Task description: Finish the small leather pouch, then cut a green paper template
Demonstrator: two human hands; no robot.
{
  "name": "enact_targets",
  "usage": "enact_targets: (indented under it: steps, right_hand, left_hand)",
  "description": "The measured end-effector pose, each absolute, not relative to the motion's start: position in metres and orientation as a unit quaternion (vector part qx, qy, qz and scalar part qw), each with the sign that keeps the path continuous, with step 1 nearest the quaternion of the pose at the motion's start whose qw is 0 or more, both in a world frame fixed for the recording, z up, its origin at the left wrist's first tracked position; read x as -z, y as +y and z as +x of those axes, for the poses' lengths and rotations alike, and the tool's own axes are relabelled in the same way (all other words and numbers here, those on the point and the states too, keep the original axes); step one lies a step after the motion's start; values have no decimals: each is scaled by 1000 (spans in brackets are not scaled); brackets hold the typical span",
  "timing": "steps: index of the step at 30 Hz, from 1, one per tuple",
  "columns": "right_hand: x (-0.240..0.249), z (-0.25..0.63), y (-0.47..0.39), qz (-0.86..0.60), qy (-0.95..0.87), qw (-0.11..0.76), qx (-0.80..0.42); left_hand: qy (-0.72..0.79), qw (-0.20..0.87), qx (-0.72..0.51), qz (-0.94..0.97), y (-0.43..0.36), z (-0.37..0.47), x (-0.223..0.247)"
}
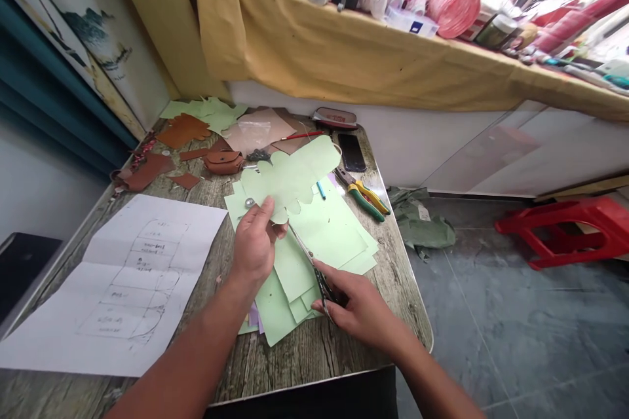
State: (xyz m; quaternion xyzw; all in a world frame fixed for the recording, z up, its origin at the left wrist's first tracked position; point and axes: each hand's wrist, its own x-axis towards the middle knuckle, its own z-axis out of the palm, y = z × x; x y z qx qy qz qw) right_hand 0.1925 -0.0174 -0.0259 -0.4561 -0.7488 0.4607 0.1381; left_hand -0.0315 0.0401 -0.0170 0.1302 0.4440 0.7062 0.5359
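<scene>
My left hand (pixel 255 241) pinches the lower edge of a pale green cut-out sheet (pixel 289 177) with a scalloped outline, raised over the table. Closed around the handles of dark metal scissors (pixel 323 281), my right hand (pixel 356 301) is at the lower right of the sheet. The scissor tips meet the sheet's lower edge near my left fingers. Whether the blades are apart is too small to tell. Beneath lies a stack of light green sheets (pixel 339 229).
Left of the stack lies a white paper with a drawn pattern (pixel 132 281). Pliers (pixel 366 200) and a phone (pixel 352 152) are at the right edge. Behind are a brown pouch (pixel 223 162) and leather scraps (pixel 183 131). A red stool (pixel 565 229) stands on the floor.
</scene>
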Motion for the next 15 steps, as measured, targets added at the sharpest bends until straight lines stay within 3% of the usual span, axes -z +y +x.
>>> enact_targets:
  steps: [8, 15]
  right_hand:
    - [0, 188, 3, -446, -838, -9, -314]
    - [-28, 178, 17, -400, -882, -77, -237]
  left_hand:
    - [432, 556, -698, 127, 36, -33, 13]
    - [434, 565, -691, 121, 36, -32, 15]
